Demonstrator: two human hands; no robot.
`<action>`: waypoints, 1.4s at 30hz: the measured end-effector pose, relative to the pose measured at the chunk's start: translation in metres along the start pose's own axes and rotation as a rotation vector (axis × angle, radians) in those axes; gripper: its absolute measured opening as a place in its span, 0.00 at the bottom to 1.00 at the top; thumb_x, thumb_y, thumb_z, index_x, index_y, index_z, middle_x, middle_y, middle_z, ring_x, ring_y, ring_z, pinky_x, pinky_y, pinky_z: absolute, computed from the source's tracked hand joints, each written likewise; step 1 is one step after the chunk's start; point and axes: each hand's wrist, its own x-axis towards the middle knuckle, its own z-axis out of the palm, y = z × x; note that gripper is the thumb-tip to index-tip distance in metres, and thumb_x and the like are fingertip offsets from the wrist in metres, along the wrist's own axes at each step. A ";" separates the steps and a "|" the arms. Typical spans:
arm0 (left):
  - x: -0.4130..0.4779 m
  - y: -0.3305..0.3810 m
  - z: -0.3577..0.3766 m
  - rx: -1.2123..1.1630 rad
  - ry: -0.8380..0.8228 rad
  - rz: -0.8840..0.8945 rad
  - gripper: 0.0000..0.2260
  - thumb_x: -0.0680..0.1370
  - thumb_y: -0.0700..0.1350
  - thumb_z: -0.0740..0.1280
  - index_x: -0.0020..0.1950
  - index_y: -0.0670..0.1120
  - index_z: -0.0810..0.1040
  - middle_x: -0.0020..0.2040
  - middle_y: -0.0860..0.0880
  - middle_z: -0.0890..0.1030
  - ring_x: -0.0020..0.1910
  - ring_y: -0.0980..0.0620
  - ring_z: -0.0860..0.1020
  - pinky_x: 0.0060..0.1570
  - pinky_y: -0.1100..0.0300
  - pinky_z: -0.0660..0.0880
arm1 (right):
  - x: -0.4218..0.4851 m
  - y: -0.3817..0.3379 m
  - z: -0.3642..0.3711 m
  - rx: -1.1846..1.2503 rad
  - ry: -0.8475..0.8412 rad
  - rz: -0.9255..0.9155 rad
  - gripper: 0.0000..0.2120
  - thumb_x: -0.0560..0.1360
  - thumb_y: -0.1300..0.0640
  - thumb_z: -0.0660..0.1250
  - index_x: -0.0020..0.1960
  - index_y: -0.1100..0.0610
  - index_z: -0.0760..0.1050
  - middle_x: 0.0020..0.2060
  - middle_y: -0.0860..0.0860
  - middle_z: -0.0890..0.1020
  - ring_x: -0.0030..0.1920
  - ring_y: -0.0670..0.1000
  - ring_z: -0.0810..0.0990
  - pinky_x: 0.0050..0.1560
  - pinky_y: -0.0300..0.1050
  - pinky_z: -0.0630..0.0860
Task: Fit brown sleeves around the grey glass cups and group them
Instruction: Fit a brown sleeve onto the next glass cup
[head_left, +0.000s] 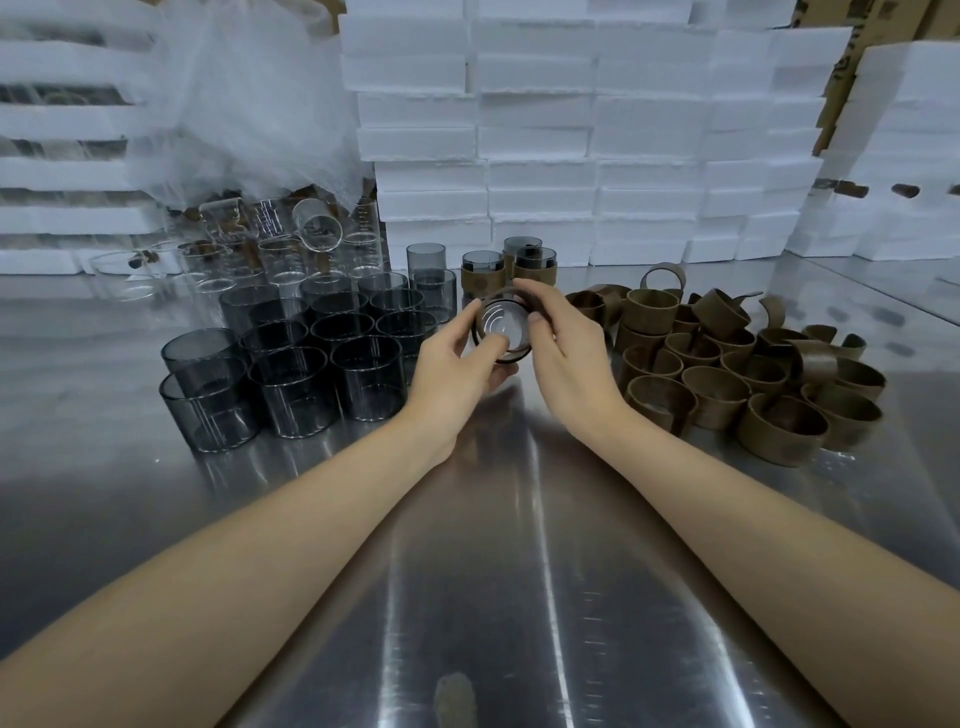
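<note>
Grip: left hand (457, 358), right hand (566, 343) curled round cylindrical grey glass cup (501, 325), brown band sleeve (514, 292); forced sleeve could drop cup onto table (493, 519) beneath.

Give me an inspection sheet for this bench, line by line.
Surface: shiny steel table, streaked with reflections.
Job's things: bare grey glass cups on the left; loose brown sleeves piled on the right; sleeved cups grouped at the back.
Clutter: clear glass beakers at far left.
Hands: left hand and right hand both grip one tilted grey cup, seemingly sleeved.
Cables: nothing seen.
Surroundings: stacked white foam boxes; crumpled plastic sheet.
</note>
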 end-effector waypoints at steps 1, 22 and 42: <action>0.000 0.000 0.000 -0.010 0.002 -0.007 0.19 0.80 0.34 0.62 0.69 0.45 0.75 0.64 0.44 0.79 0.61 0.46 0.80 0.60 0.48 0.78 | 0.001 0.000 0.000 -0.015 -0.004 -0.006 0.19 0.80 0.68 0.54 0.68 0.59 0.72 0.63 0.52 0.78 0.64 0.48 0.74 0.68 0.40 0.67; 0.002 -0.001 0.000 0.067 0.081 0.019 0.23 0.79 0.32 0.61 0.73 0.45 0.71 0.69 0.47 0.75 0.60 0.49 0.80 0.56 0.51 0.80 | 0.002 -0.001 0.002 -0.156 0.009 -0.095 0.23 0.72 0.76 0.58 0.64 0.61 0.75 0.59 0.55 0.78 0.61 0.48 0.74 0.60 0.26 0.65; 0.003 0.001 -0.002 -0.103 -0.113 -0.168 0.18 0.78 0.53 0.67 0.61 0.42 0.74 0.52 0.42 0.78 0.33 0.51 0.79 0.35 0.63 0.77 | 0.008 0.006 -0.006 1.044 -0.060 0.685 0.26 0.79 0.45 0.60 0.68 0.63 0.72 0.66 0.64 0.74 0.65 0.63 0.75 0.71 0.59 0.65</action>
